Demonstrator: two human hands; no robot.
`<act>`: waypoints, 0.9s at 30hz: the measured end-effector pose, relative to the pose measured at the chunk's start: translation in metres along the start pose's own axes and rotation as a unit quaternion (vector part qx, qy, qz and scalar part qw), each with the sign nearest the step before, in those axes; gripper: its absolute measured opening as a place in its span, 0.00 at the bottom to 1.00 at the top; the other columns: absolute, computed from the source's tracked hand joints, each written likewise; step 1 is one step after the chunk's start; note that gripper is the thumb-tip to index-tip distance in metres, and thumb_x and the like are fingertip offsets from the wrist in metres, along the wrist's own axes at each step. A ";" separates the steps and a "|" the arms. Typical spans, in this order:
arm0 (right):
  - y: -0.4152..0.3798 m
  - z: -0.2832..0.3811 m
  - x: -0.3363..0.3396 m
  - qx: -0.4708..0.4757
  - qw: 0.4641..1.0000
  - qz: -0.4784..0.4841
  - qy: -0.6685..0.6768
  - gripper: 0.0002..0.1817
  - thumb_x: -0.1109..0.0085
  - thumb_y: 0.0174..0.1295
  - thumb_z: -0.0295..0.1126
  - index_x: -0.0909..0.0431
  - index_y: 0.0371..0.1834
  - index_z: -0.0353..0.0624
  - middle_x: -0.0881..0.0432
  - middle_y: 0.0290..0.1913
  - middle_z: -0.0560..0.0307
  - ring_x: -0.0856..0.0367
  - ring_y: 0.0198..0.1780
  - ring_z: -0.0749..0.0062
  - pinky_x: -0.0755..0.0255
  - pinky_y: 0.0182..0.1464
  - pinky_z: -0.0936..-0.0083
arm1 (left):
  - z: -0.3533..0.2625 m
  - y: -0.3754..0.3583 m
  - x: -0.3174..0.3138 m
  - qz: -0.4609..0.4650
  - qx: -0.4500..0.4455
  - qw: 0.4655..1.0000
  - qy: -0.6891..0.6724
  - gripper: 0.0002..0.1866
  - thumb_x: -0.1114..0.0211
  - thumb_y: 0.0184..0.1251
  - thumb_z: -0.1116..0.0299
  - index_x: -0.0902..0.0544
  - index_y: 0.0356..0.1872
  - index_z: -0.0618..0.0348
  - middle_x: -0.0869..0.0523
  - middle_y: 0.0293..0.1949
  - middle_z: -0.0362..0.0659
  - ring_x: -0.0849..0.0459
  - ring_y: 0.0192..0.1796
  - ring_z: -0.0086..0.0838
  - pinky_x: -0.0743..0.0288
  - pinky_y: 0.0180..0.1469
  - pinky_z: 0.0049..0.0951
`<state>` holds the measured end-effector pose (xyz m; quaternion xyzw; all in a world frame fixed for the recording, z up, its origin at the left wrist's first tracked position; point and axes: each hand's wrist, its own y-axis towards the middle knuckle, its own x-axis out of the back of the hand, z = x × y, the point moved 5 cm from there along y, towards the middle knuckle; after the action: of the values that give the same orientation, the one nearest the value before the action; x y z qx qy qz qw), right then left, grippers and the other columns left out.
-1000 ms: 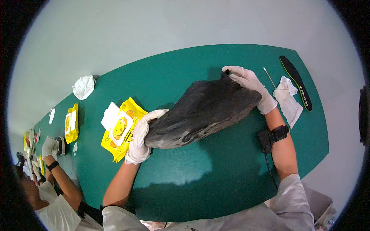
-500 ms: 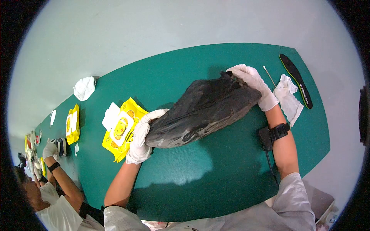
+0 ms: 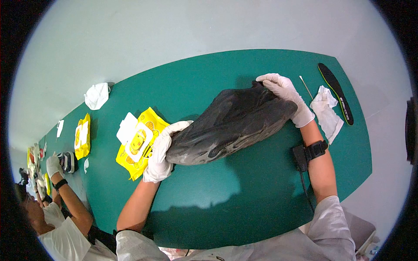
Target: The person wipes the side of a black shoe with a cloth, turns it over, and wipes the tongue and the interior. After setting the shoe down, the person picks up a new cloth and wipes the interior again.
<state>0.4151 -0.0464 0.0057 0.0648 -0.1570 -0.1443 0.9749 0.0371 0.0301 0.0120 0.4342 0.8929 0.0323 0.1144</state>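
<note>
A black shoe (image 3: 230, 122) with a greyish, smudged sole edge hangs sideways over the green table, held between my two gloved hands. My left hand (image 3: 162, 152) grips its toe end, with the fingers partly hidden behind it. At the heel and opening, my right hand (image 3: 285, 96) is closed round the shoe. Just left of my left hand lies a yellow wipes pack (image 3: 140, 141) with its white lid up. To the right of my right hand are a crumpled white wipe (image 3: 325, 113), a cotton swab (image 3: 306, 87) and a black insole (image 3: 336, 92).
The green table (image 3: 196, 222) carries a white mask (image 3: 96, 96) and a second yellow pack (image 3: 82, 137) at the left. Beyond them, a co-worker's gloved hand (image 3: 54, 166) touches a dark shoe (image 3: 67, 162). A black device (image 3: 311, 153) with a cable is strapped to my right wrist.
The shoe has tilted slightly in my hands, its toe end a little higher and further right. The co-worker's gloved hand has shifted slightly up and left.
</note>
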 end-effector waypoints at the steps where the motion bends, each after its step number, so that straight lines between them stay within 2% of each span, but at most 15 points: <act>1: 0.000 0.001 -0.001 0.000 1.000 0.000 0.000 0.14 0.37 0.74 0.37 0.13 0.54 0.42 0.14 0.48 0.65 0.21 0.47 0.83 0.26 0.52 0.81 | -0.002 0.001 -0.001 0.004 -0.004 1.000 0.002 0.30 0.51 0.81 0.48 0.25 0.66 0.66 0.23 0.69 0.53 0.24 0.70 0.38 0.37 0.76 0.40; 6: -0.003 -0.001 -0.004 -0.048 0.997 -0.012 0.063 0.13 0.37 0.74 0.34 0.14 0.54 0.38 0.14 0.47 0.64 0.20 0.48 0.82 0.25 0.53 0.81 | 0.003 0.001 0.002 0.004 -0.006 1.000 -0.009 0.30 0.50 0.81 0.48 0.25 0.66 0.66 0.23 0.69 0.53 0.24 0.70 0.38 0.36 0.76 0.40; 9: -0.004 0.007 -0.004 -0.024 0.999 -0.005 0.024 0.13 0.36 0.74 0.33 0.15 0.54 0.38 0.14 0.47 0.64 0.20 0.48 0.83 0.25 0.53 0.82 | 0.001 0.001 0.001 0.005 -0.005 1.000 0.002 0.30 0.49 0.80 0.47 0.24 0.66 0.66 0.23 0.69 0.53 0.24 0.70 0.38 0.36 0.76 0.40; 18: -0.005 0.007 -0.005 -0.054 0.996 -0.011 0.065 0.13 0.34 0.72 0.33 0.15 0.54 0.37 0.13 0.48 0.62 0.18 0.48 0.81 0.23 0.54 0.81 | 0.001 0.001 -0.001 0.008 -0.001 1.000 -0.017 0.30 0.49 0.81 0.47 0.25 0.66 0.66 0.23 0.69 0.53 0.24 0.69 0.38 0.36 0.76 0.41; 27: -0.002 0.004 -0.002 -0.040 0.999 -0.011 0.028 0.12 0.33 0.72 0.31 0.15 0.54 0.37 0.12 0.50 0.61 0.17 0.51 0.80 0.22 0.57 0.80 | 0.001 0.000 -0.001 0.011 -0.001 1.000 -0.016 0.30 0.52 0.83 0.48 0.26 0.67 0.66 0.23 0.69 0.53 0.24 0.70 0.39 0.36 0.76 0.42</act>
<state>0.4112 -0.0483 0.0087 0.0311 -0.1234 -0.1593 0.9790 0.0377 0.0295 0.0110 0.4439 0.8863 0.0277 0.1291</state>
